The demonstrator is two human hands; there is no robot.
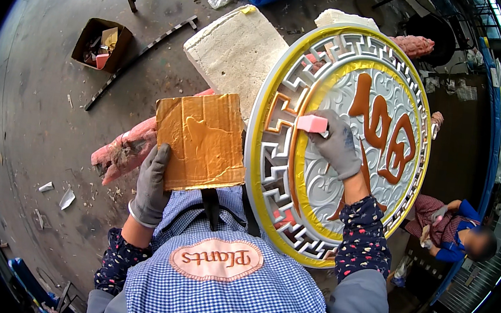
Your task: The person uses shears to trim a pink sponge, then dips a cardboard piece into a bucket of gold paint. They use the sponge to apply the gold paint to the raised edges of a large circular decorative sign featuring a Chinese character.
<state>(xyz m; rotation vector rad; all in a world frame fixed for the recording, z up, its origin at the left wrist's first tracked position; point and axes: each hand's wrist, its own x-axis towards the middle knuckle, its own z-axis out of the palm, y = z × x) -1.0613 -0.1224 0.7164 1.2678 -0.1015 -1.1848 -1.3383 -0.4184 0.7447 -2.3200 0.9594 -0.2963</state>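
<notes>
Head view: left hand [151,183] gripped the gold-leaf board [201,141] upright at near left, keeping it handy, while right hand [340,143] closed on a pink sponge [311,124], pressed to the round carved plaque's [338,148] gold ring.

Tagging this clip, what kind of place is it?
Probably a craft workshop: a large round relief plaque being gilded, a stained concrete floor littered with scraps, and foam blocks lying about.

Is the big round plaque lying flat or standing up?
Standing tilted: the round plaque leans on foam blocks, its lower rim near the person's lap.
</notes>
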